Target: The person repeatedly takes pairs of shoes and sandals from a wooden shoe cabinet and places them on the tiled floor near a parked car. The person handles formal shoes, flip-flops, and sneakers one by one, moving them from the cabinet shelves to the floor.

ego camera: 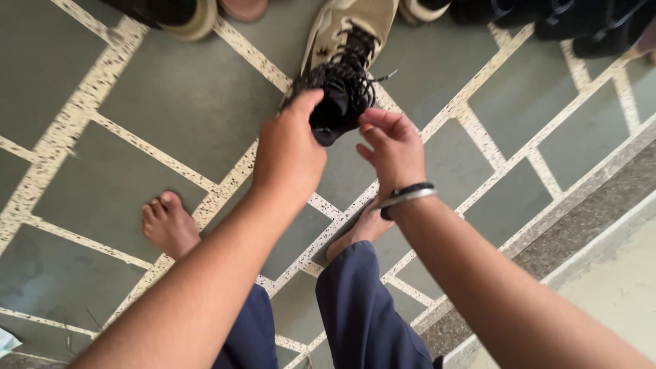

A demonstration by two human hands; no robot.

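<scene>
Looking down from the head camera, the left hand (290,154) grips a tan lace-up boot (342,61) by the back of its dark collar, thumb on the near side and fingers curled over the rim, so the boot hangs with its toe pointing away from the person and its opening turned back toward them. That pinch at the collar seems to be what keeps the boot lifted off the floor and steady. The black laces (345,78) bunch loosely just beyond the left thumb, one end straying out to the right.

The right hand (389,147) sits just beside the left, to the boot's right, with fingers half curled and narrow, fingertips touching or nearly touching the dark collar; whether it actually holds any part cannot be told. It wears a dark wristband and a metal bangle (408,196) at the wrist. Its place opposite the left hand suggests it is there to work the opening while the other hand bears the weight.

Below both hands, two bare feet stand on a grey tiled floor (171,102) with pale speckled joints: the left foot (167,222) below and left of the left hand, the right foot (362,232) under the right wrist. Beyond the hands, other shoes (178,17) lie along the top edge.
</scene>
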